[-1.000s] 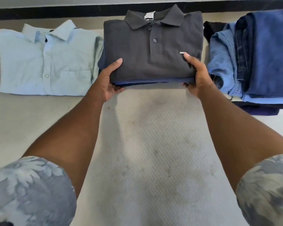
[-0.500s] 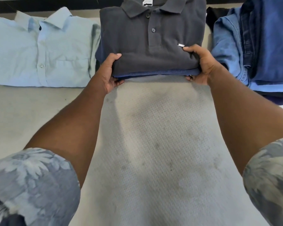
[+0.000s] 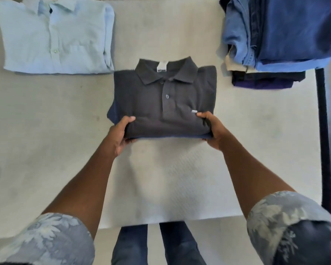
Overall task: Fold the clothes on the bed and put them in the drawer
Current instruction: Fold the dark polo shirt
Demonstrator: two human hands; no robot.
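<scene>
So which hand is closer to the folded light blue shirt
Left. The left hand grips the dark polo's near-left corner, below the light blue shirt; the right hand holds the far corner.

pale bed (image 3: 46, 121), light-blue shirt (image 3: 55, 35), denim stack (image 3: 285, 35)

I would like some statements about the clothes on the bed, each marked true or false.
1. Both hands grip the dark polo. True: left hand, right hand.
2. A navy garment lies under the polo. True.
3. The light blue shirt is unfolded. False: it lies folded.
4. The polo touches the denim stack. False: bare bed separates them.
5. The polo's collar points toward the person. False: it points away.
</scene>
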